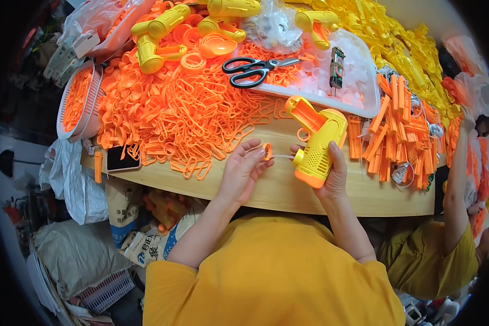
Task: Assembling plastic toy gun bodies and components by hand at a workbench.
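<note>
My right hand (336,179) grips a yellow plastic toy gun (319,142) with a perforated side, an orange end and an orange-lined flap that stands out at the upper left. Between the fingertips of my left hand (242,173) is a small orange ring (267,151). A thin whitish cord (282,156) runs from the ring to the side of the toy gun. Another orange ring (303,134) shows beside the flap. Both hands are just above the near edge of the wooden table (244,190).
Orange clips and rings (168,103) are heaped ahead on the left. Black-handled scissors (255,70) lie by a white tray (358,103). Orange battery-case-like parts (394,130) and yellow shells (413,65) pile up on the right. Another person's arm (457,179) reaches in at the far right.
</note>
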The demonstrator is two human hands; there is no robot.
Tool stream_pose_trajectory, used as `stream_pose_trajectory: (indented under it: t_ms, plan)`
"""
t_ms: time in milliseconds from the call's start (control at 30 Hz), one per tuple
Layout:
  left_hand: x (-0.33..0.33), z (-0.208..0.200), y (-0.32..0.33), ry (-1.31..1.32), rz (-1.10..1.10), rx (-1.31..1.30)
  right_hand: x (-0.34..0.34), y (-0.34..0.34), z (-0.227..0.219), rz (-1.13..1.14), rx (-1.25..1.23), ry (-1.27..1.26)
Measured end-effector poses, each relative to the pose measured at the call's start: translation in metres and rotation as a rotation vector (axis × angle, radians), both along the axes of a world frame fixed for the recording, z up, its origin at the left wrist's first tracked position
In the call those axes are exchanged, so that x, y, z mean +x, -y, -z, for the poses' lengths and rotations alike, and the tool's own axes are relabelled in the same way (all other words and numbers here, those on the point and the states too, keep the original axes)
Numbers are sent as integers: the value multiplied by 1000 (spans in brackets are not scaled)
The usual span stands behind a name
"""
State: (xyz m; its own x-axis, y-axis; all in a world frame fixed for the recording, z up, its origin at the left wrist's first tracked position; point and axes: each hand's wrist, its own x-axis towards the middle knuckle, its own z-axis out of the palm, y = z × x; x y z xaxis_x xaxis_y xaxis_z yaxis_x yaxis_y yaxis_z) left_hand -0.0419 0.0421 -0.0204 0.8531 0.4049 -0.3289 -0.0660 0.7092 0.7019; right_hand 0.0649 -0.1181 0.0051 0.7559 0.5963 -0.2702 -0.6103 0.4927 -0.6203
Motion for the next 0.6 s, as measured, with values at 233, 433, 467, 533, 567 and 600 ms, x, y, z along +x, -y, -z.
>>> stream_pose_trajectory:
  t_ms: [233, 433, 467, 533, 567, 600]
  plan:
    - [8, -14, 18, 9, 22, -169, -2, 1, 0, 46, 30, 1]
    - [12, -16, 31, 130, 102, 17, -8, -3, 8, -73, 75, 122]
    - [12, -18, 32, 111, 116, -27, -8, -3, 7, -68, 73, 121]
    - [12, -18, 36, 90, 134, -73, -12, -6, 3, -35, 35, 118]
    - [10, -18, 40, 71, 117, 40, -12, -7, 3, -31, 33, 117]
    - [7, -18, 44, 51, 100, 154, -12, -8, 3, -8, 34, 105]
